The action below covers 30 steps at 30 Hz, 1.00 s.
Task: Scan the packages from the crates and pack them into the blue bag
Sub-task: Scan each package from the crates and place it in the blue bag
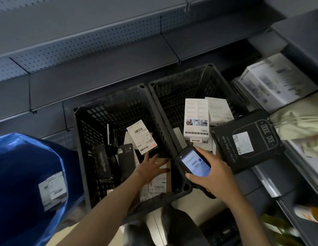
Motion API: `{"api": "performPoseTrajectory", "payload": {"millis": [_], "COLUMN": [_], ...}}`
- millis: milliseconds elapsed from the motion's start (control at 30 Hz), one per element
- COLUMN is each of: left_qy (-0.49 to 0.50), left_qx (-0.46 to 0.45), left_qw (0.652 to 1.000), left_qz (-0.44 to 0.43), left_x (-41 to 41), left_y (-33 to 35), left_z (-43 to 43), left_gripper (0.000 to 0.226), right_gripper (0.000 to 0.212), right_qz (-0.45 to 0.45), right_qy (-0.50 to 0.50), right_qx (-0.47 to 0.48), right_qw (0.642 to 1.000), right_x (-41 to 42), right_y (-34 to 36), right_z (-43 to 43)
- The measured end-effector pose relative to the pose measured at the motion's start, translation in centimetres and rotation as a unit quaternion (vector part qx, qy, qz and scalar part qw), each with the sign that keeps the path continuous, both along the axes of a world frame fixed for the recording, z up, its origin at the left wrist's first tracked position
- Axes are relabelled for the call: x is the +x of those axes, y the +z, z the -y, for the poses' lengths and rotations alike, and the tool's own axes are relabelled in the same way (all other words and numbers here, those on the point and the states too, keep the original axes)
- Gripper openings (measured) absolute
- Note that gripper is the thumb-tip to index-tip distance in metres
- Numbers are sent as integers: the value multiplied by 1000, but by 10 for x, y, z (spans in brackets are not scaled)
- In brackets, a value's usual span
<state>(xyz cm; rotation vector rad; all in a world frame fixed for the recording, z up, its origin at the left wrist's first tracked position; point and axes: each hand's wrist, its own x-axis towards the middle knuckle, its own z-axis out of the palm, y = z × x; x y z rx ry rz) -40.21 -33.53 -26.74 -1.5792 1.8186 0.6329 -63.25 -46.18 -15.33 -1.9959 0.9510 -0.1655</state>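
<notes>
Brown box (168, 178) beside the left crate (110, 97) rim bears the spread left grip (151, 166) (right grip (213, 175) clasps a scanner (194, 164)).

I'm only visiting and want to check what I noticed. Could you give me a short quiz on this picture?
1. True or false: the right hand holds the scanner.
2. The left hand reaches into the crate on which side: A left, B right?
3. Fill in: the bag at the left is ____ in colour.
Key: 1 true; 2 A; 3 blue.
</notes>
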Motion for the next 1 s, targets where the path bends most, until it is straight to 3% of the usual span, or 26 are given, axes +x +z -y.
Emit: {"api": "performPoseTrajectory", "payload": {"millis": [333, 433, 533, 733, 1000], "left_qy": [-34, -14, -16, 20, 58], "left_qx": [-41, -48, -93, -171, -247], "left_qw": [999, 999, 995, 982, 965], "left_qz": [-8, -22, -23, -75, -62], "left_x": [12, 26, 42, 64, 78], "left_y": [-12, -16, -17, -2, 53], "left_z": [-8, -21, -33, -50, -73], "left_gripper": [112, 103, 94, 105, 72], "right_gripper": [96, 99, 95, 95, 91], "right_qz": [-13, -13, -16, -16, -19], "right_qy": [-4, -1, 8, 20, 65], "right_qx": [13, 15, 12, 11, -9], "right_qw": [1000, 1000, 1000, 1000, 998], "right_x": [-22, -24, -21, -1, 38], "right_y": [-5, -6, -6, 1, 19], "right_z": [-7, -9, -11, -12, -6]}}
